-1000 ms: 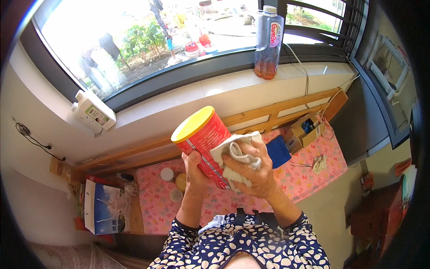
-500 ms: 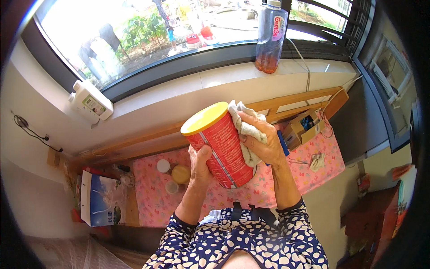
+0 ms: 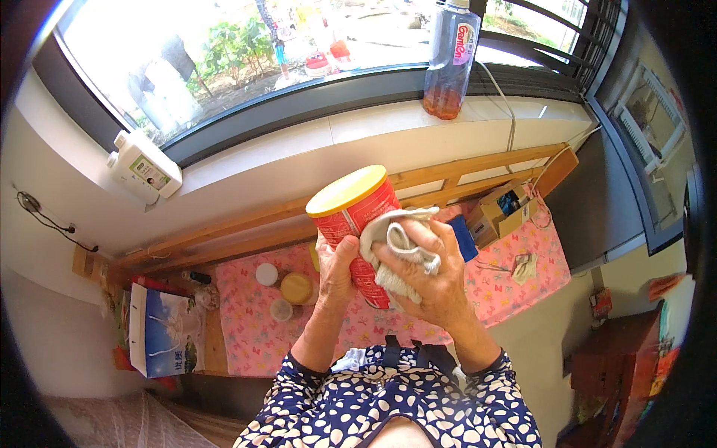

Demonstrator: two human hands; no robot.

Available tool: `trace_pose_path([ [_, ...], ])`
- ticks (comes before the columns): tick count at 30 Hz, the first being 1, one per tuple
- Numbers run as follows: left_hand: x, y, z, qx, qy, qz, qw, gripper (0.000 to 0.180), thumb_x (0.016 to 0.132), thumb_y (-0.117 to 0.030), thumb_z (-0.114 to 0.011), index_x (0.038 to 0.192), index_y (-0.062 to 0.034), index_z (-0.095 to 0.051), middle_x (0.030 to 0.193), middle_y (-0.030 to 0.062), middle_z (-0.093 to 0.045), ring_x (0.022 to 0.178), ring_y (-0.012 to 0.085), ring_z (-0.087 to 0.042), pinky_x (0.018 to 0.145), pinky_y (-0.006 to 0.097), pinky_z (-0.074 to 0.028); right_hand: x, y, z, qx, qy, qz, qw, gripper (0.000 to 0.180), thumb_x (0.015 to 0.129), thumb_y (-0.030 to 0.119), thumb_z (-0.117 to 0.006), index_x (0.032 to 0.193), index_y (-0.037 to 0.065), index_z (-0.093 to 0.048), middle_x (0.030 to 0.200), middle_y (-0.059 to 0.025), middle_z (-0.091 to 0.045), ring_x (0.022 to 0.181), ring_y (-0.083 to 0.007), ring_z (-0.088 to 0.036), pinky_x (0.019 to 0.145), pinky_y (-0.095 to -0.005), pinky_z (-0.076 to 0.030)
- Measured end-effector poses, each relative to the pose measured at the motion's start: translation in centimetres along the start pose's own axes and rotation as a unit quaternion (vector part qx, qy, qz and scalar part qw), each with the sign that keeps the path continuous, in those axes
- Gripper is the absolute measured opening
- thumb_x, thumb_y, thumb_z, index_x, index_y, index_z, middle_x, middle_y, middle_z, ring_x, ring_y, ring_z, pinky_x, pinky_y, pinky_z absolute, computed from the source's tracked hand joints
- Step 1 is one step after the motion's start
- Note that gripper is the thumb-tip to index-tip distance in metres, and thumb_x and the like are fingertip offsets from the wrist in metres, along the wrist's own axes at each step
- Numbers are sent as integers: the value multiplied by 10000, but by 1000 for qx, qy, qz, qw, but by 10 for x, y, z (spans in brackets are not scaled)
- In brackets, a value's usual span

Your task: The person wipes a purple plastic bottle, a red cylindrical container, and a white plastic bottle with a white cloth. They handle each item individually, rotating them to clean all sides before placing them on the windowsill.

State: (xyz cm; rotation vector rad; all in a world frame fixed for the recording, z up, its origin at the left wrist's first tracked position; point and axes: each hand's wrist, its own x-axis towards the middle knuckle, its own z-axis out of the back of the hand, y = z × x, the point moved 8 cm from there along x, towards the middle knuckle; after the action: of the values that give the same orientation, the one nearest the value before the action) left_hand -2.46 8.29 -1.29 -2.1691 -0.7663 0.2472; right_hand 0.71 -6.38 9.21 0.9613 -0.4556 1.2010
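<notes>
A red can (image 3: 334, 226) with a yellow lid (image 3: 346, 191) is held up in front of me, tilted, above the pink table. Its left side rests in the grip of my left hand (image 3: 336, 272), thumb across the front. With bent fingers, my right hand (image 3: 433, 276) presses a whitish cloth (image 3: 396, 239) against the can's front right side. The cloth and right hand cover much of the can's printed wall. On the table to the left, below the can, stand a yellow-lidded jar (image 3: 296, 288), a white lid (image 3: 267, 274) and a small clear container (image 3: 281, 310).
A pink patterned cloth (image 3: 243, 336) covers the table. On it, at right, are an open cardboard box (image 3: 515, 216), a blue item (image 3: 461, 237) and a crumpled rag (image 3: 525, 269). A bottle (image 3: 450, 63) and white jug (image 3: 147, 170) stand on the sill. A blue-white carton (image 3: 168, 332) sits left.
My right hand and the cloth have moved from the can's right edge onto its front, left and slightly down. The can has turned a little in my left hand.
</notes>
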Motion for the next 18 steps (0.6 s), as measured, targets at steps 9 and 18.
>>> trace_pose_path([
  [9,1,-15,7,-3,-12,-60,998,681,720,-151,-778,1275,-18,-405,1138,116,-599,998,210,-613,870,352,-514,-5,-58,-26,169,-17,-128,977,535,692,119,-705,1211,54,-591,1135,-192,-611,1088,-376,-542,915,-441,-428],
  [18,0,-20,23,-58,-71,-66,994,601,729,-150,-766,1219,-36,-437,1049,93,-609,901,195,-624,788,353,-545,-53,-33,-29,69,47,-110,990,510,638,52,-710,1143,94,-655,1058,-174,-634,975,-365,-591,865,-420,-482],
])
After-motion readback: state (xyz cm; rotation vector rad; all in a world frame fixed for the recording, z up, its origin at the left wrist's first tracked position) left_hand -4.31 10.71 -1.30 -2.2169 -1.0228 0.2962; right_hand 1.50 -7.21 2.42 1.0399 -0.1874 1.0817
